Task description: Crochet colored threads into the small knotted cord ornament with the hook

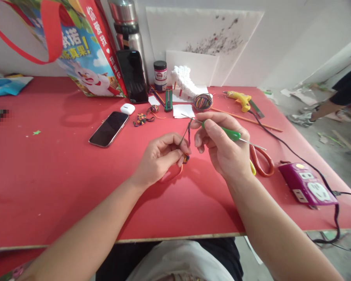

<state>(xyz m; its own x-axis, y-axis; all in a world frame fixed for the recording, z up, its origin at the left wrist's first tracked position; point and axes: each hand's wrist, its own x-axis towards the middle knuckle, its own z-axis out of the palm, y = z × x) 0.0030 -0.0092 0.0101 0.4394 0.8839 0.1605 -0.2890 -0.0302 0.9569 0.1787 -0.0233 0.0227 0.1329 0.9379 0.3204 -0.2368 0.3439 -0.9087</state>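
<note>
My left hand (163, 158) is closed, pinching a small multicoloured crochet piece (186, 159) just above the red table; most of it is hidden by the fingers. My right hand (226, 146) grips a crochet hook (233, 135) by its green handle, with the metal tip pointing left. A dark strand of yarn (189, 133) stretches from the piece up to the hook near my right fingertips. An orange length of yarn (175, 175) hangs in a loop below my left hand.
Behind my hands lie a variegated yarn ball (203, 102), white paper (183, 111) and a small crocheted piece (141, 119). A phone (109, 129) lies left. Scissors (263, 160), a purple power strip (308, 184) and a yellow glue gun (239, 100) with its cord are right. A person's leg (324, 103) shows beyond.
</note>
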